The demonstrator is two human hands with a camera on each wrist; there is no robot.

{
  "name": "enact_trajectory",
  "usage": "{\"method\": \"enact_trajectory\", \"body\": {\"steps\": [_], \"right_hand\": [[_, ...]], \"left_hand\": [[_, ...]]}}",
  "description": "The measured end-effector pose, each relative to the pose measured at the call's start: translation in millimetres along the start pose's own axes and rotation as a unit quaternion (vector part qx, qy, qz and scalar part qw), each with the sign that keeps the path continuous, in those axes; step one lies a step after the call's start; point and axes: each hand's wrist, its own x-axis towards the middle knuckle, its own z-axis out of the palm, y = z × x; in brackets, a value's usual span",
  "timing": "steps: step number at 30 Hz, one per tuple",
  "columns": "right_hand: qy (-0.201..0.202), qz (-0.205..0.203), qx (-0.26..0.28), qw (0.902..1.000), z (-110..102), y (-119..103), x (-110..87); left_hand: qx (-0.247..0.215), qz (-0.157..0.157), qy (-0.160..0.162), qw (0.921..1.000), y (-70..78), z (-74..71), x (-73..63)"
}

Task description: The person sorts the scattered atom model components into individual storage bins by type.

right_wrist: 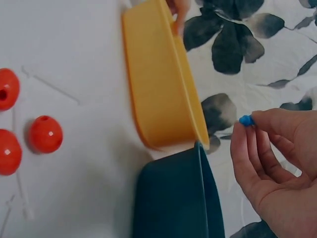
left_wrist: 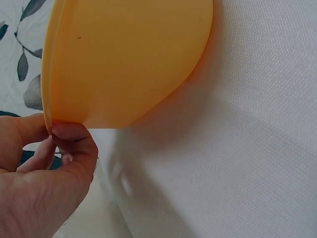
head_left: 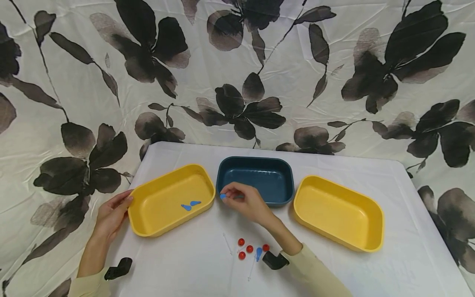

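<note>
Blue piece (head_left: pixel 223 196) is pinched in the grip of the right hand (head_left: pixel 249 203), near the front left corner of the dark tray (head_left: pixel 274 181), while the left hand (head_left: pixel 109 218) is clamped on the left yellow tray (head_left: pixel 159 206), where two more blue pieces (head_left: pixel 195 203) lie, and red beads (head_left: pixel 242 255) rest on the desk (head_left: pixel 185 264).
</note>
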Motion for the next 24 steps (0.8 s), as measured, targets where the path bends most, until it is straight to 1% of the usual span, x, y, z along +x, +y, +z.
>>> {"method": "enact_trajectory", "body": {"steps": [6,14,24], "right_hand": [[0.01,-0.006,0.008,0.9999,6.7,-1.9,11.1],[0.013,0.014,0.032,0.9993,19.5,-5.7,25.6],[0.004,0.022,0.048,0.9986,37.7,-5.0,43.6]], "left_hand": [[0.002,0.004,0.0,1.0,0.7,0.3,-1.0],[0.009,-0.004,0.004,0.9999,1.7,-0.2,-2.6],[0.009,-0.007,0.006,0.9999,1.5,1.1,0.0]]}}
